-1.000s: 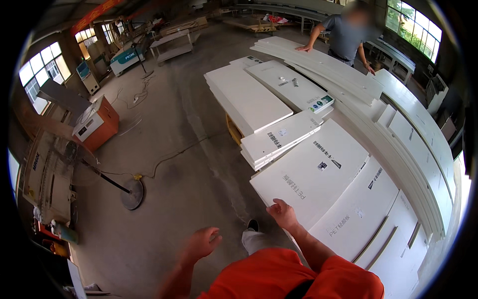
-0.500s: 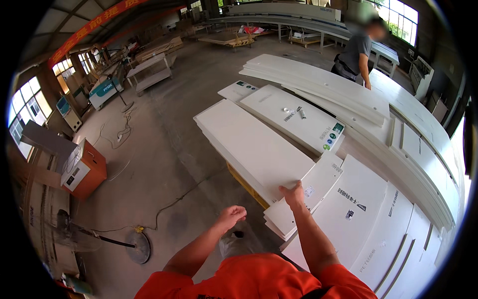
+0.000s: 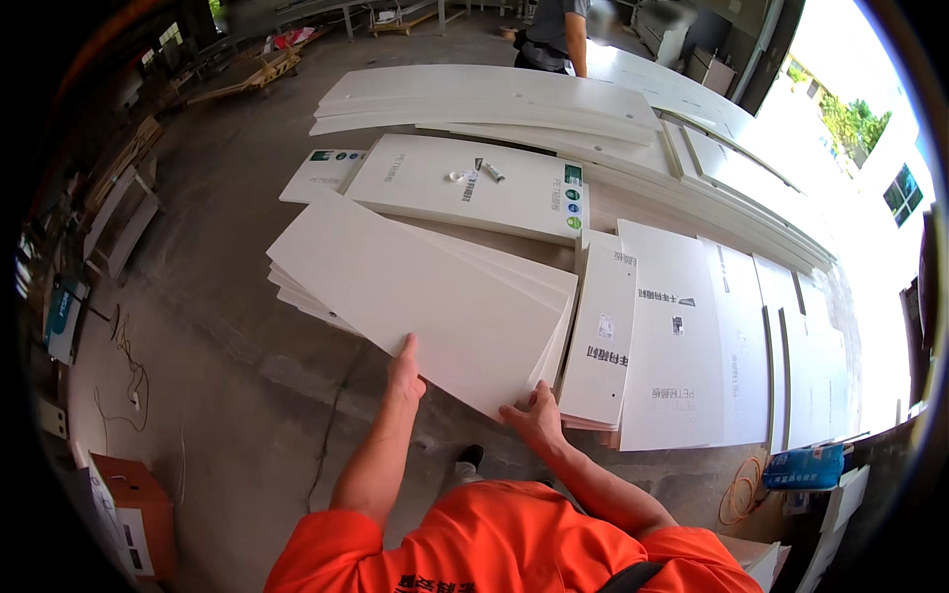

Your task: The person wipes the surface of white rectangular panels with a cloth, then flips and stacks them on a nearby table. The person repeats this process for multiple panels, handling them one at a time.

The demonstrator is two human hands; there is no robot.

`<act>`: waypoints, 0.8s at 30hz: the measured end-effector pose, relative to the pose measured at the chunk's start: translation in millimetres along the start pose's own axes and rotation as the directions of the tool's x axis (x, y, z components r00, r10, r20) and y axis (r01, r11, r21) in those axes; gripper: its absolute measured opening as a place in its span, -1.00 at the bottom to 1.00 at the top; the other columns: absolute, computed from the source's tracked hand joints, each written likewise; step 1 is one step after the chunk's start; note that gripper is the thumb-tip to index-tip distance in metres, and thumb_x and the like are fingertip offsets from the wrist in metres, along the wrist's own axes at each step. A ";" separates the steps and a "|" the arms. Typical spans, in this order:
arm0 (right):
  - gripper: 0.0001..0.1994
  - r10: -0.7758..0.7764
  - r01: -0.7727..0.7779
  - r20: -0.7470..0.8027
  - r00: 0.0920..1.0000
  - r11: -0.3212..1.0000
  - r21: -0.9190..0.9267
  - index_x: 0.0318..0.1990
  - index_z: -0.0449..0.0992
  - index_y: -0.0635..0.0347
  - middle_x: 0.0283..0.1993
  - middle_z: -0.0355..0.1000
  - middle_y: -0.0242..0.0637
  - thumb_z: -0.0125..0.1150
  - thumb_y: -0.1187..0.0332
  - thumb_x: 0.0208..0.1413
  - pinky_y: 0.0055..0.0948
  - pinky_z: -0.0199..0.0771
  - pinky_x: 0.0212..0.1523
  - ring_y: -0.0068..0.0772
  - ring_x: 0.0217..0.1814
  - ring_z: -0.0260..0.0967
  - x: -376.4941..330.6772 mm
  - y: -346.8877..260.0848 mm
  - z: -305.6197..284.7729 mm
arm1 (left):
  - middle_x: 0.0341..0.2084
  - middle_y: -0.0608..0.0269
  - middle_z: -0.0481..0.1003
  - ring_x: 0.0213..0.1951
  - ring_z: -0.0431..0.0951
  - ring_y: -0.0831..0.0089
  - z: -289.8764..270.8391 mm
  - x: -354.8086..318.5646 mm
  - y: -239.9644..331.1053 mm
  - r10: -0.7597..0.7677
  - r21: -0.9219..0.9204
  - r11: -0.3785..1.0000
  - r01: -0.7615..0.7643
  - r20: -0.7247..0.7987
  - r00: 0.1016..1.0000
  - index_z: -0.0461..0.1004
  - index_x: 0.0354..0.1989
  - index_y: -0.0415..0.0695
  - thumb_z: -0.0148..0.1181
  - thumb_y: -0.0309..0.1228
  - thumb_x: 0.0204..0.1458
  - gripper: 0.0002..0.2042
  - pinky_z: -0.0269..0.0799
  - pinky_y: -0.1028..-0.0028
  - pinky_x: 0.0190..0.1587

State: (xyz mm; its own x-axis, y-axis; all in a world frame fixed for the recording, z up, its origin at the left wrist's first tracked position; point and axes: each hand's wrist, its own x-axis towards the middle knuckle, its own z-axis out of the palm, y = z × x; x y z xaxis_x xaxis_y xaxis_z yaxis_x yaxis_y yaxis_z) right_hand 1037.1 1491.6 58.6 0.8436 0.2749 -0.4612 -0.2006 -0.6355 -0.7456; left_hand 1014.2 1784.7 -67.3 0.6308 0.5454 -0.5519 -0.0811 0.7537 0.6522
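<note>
A plain white panel (image 3: 425,301) lies on top of a stack of similar panels, turned at an angle to those under it. My left hand (image 3: 406,370) grips its long near edge, thumb on top and the other fingers out of sight below. At the panel's near right corner, my right hand (image 3: 535,413) pinches the edge. To the right of that stack lies a pile of narrower printed white panels (image 3: 605,331). Beyond it, a wide printed panel (image 3: 465,188) carries a small tube (image 3: 493,172) and a white roll (image 3: 457,177).
Large printed boards (image 3: 664,336) spread to the right, and long white boards (image 3: 484,94) lie farther back. A person (image 3: 552,35) stands behind them. An orange cabinet (image 3: 138,514) is at lower left; a blue bag (image 3: 804,467) and orange hose (image 3: 739,491) are at right.
My view has swung right. My left hand, free before, now holds the panel's near edge. The top panel has turned out of line with the stack, and my right hand is at its corner.
</note>
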 end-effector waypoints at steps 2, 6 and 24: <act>-0.20 0.034 -0.058 0.102 0.994 0.967 0.249 0.22 0.27 0.44 0.12 0.45 0.16 0.55 0.14 -0.07 -0.20 0.45 0.20 0.00 0.21 0.44 -3.6 21.1 19.4 | 0.20 0.11 0.47 0.20 0.49 0.21 -16.4 10.2 14.8 -0.061 -0.003 0.998 0.062 0.108 0.992 0.36 0.29 -0.30 0.17 -0.19 0.33 -0.50 0.45 0.23 0.22; -0.20 -0.031 0.062 -0.098 0.995 0.941 0.332 0.26 0.26 0.44 0.11 0.49 0.07 0.58 0.19 -0.02 -0.27 0.52 0.13 -0.17 0.13 0.50 -10.4 -2.3 20.5 | 0.18 0.12 0.49 0.18 0.51 0.24 -12.8 -21.3 16.3 -0.036 0.069 0.997 0.033 0.041 0.998 0.39 0.26 -0.28 0.18 -0.16 0.32 -0.51 0.46 0.23 0.21; -0.42 0.369 0.322 -0.633 0.681 0.625 0.711 0.00 0.41 0.36 -0.16 0.55 -0.23 0.48 0.01 0.13 -0.50 0.57 -0.23 -0.56 -0.22 0.50 -224.3 150.3 -43.0 | 0.17 0.14 0.48 0.18 0.47 0.14 -11.1 -113.3 19.8 -0.023 0.001 1.000 0.025 0.461 0.887 0.39 0.27 -0.21 0.10 -0.07 0.28 -0.47 0.40 0.11 0.23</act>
State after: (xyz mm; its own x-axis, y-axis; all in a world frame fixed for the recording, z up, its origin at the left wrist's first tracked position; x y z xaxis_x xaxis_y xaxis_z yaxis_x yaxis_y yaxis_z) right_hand 839.2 1303.4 70.7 0.8153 -0.5041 -0.2848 -0.2078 0.2043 -0.9566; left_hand 932.6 1741.9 2.3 0.9174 0.2972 -0.2646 -0.0643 0.7670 0.6385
